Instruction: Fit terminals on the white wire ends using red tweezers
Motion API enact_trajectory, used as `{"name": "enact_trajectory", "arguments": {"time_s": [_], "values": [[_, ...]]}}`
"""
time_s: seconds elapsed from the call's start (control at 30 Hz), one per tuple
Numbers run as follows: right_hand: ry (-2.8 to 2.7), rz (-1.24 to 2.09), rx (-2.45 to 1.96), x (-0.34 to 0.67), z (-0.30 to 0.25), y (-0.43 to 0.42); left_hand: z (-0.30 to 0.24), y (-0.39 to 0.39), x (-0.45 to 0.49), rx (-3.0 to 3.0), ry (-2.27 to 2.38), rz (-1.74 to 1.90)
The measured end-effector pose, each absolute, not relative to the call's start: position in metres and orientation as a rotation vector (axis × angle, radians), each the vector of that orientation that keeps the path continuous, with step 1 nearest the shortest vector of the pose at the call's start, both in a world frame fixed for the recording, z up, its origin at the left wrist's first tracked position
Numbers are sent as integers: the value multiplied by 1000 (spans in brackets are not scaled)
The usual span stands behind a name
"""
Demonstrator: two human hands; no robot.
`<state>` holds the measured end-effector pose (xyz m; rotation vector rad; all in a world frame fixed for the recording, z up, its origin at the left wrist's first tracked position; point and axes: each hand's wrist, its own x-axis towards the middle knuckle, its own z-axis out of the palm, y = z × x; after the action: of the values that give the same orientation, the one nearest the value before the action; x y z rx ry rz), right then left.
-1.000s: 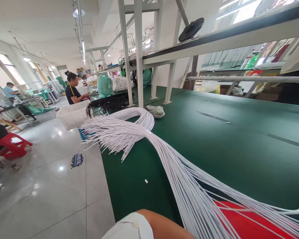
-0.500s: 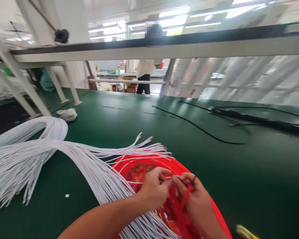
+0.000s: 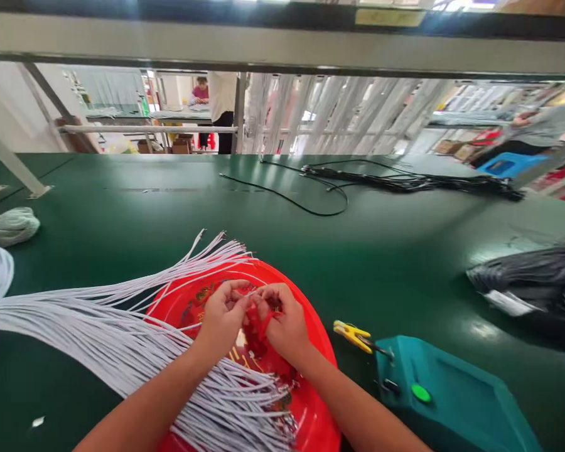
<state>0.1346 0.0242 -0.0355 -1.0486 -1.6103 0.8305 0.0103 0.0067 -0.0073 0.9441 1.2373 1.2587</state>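
Observation:
My left hand (image 3: 222, 316) and my right hand (image 3: 282, 320) meet over a red plastic tray (image 3: 311, 351) near the table's front edge. Both hands are closed in a pinch around small red pieces (image 3: 257, 320) and the end of a thin white cable. A big bundle of white cables (image 3: 98, 326) runs from the left across the tray, its loose ends fanning out behind my hands and below my left wrist.
A teal machine with a green button (image 3: 447, 402) stands at the right front, yellow clips (image 3: 353, 334) beside it. Black cables (image 3: 405, 182) lie at the far side, a dark bundle (image 3: 532, 282) at right. A metal frame spans above the green table (image 3: 122, 201). People stand beyond.
The view has swung right from the aisle to the table in front of me. Both hands have come into view over the red tray and stayed pinched together there.

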Motion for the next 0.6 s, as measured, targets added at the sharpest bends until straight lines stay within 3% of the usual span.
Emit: {"name": "enact_trajectory", "arguments": {"time_s": [0.27, 0.6], "values": [[-1359, 1050, -961, 132, -29, 30, -3, 6, 10, 973, 1291, 1222], [-1438, 990, -976, 135, -27, 30, -4, 5, 6, 1059, 1402, 1061]]}}
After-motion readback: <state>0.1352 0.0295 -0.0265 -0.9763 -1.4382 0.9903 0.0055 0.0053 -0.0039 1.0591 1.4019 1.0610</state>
